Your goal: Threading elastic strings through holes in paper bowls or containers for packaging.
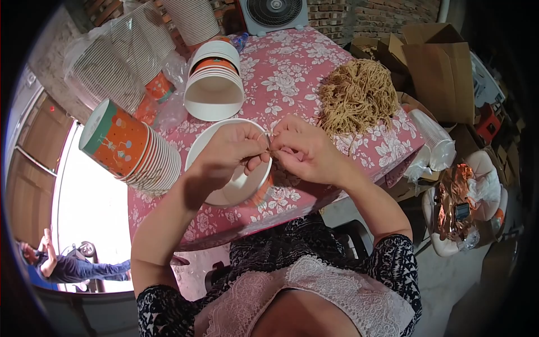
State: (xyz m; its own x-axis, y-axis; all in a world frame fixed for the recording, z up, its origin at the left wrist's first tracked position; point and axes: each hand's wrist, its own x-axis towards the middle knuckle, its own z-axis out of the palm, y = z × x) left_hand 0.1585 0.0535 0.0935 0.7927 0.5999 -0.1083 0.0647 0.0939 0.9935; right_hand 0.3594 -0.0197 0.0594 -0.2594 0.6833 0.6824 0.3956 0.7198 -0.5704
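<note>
Both my hands meet at the right rim of a white paper bucket (238,188), whose open mouth faces up at me. The fingers of my left hand (233,151) are pinched together over the bucket's mouth. My right hand (309,149) pinches too, its fingertips against those of the left. Between them shows a bit of thin cord (269,140); most of it is hidden by the fingers. A tangled heap of tan cords (359,95) lies on the table beyond my right hand.
The table has a pink flowered cloth (281,78). Nested orange paper buckets (120,143) stand left; another nested stack (214,92) lies behind. Wrapped white stacks (104,73) and a fan (275,11) are at the back. Cardboard boxes (441,78) fill the right. A person (73,267) is outside the doorway.
</note>
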